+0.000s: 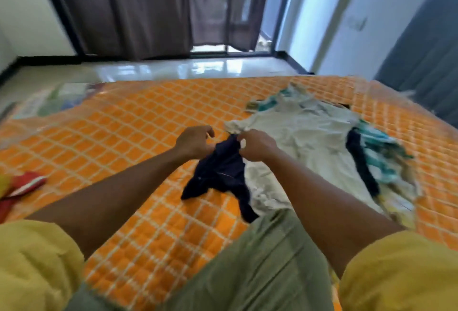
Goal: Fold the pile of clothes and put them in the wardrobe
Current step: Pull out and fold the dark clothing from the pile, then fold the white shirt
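Observation:
A small dark navy garment [220, 176] hangs crumpled over the orange checked mattress [111, 137]. My right hand [257, 145] pinches its top edge. My left hand [194, 140] grips the same garment at its left side, fingers curled. Just to the right lies the pile of clothes [322, 142]: a pale cream shirt on top, with teal-patterned and dark pieces beneath it. The frame is blurred by motion. No wardrobe is in view.
A red and white cloth [22, 185] lies at the mattress's left edge. My green-trousered leg [247, 261] rests on the near side. Beyond the mattress are a glossy tiled floor [173, 69], dark curtains [153, 5] and a grey padded thing [426, 45] at right.

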